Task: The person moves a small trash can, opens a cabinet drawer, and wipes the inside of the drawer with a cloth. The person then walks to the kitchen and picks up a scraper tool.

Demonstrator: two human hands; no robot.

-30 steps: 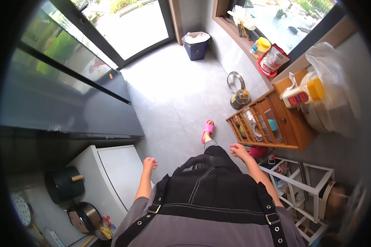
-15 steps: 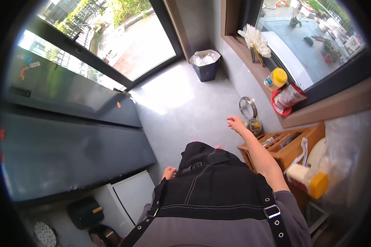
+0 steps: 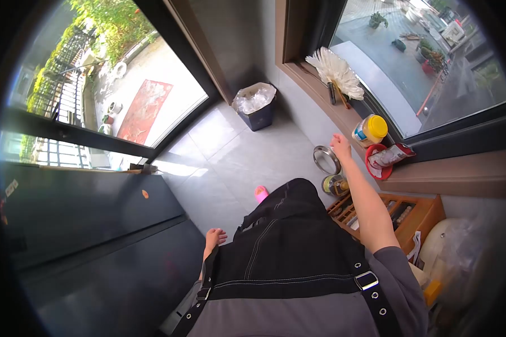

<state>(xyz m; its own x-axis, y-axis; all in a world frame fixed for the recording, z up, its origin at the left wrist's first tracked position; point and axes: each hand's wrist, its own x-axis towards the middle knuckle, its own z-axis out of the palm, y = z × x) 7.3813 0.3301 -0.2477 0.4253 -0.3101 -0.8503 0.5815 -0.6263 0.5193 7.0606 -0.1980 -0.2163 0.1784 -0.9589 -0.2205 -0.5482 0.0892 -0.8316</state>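
My right hand (image 3: 339, 147) is stretched forward at the right, level with the window sill, its fingers loosely bent and apart with nothing visible in them. Just right of it in view, a clear jar with a yellow lid (image 3: 371, 130) and a red-and-white packet in a red holder (image 3: 389, 158) stand on the sill. Below the hand are a round metal ring-like lid (image 3: 326, 160) and a bottle (image 3: 335, 185); I see no contact with them. My left hand (image 3: 215, 237) hangs by my black apron (image 3: 287, 241), fingers apart and holding nothing, near the dark refrigerator (image 3: 107, 224).
A dark bin with a clear plastic liner (image 3: 256, 112) stands in the far corner. White feather dusters (image 3: 336, 76) lean on the sill. A wooden rack (image 3: 399, 216) is close at my right. Ahead left is a glass door (image 3: 135, 84). A pink slipper (image 3: 261, 194) shows on the tiled floor.
I have moved forward, so the bin and sill sit nearer and the white cabinet at the lower left is mostly out of view. My right hand is farther forward, closer to the sill.
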